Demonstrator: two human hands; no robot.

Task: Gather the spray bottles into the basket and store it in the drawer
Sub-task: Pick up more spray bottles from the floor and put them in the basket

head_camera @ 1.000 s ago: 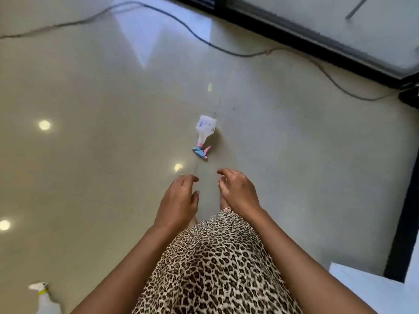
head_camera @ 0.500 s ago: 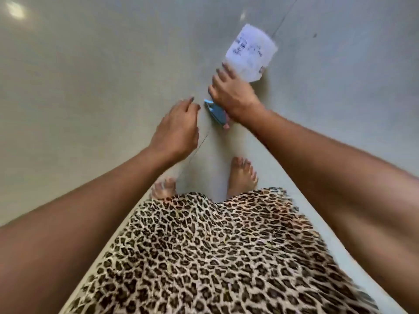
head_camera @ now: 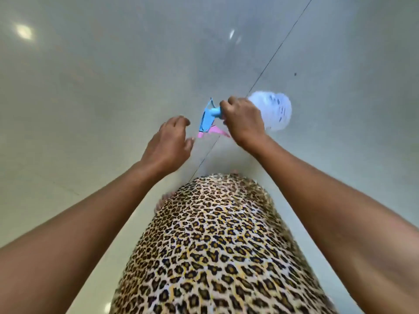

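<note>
A white spray bottle (head_camera: pixel 277 112) with a blue head and pink trigger is lifted off the floor, lying sideways in the air. My right hand (head_camera: pixel 243 120) is shut around its neck, between the blue head and the white body. My left hand (head_camera: pixel 169 143) hovers just left of the nozzle, fingers loosely curled, holding nothing. No basket or drawer is in view.
The glossy pale tiled floor (head_camera: pixel 90 98) fills the view, with a dark grout line (head_camera: pixel 272 55) running diagonally toward me. My leopard-print skirt (head_camera: pixel 217 245) covers the lower middle; toes of one foot (head_camera: pixel 163 200) peek out at its left edge.
I bent down and my right hand took hold of the bottle on the floor, then raised it. The bottle has turned so its blue head points left. My left hand followed alongside.
</note>
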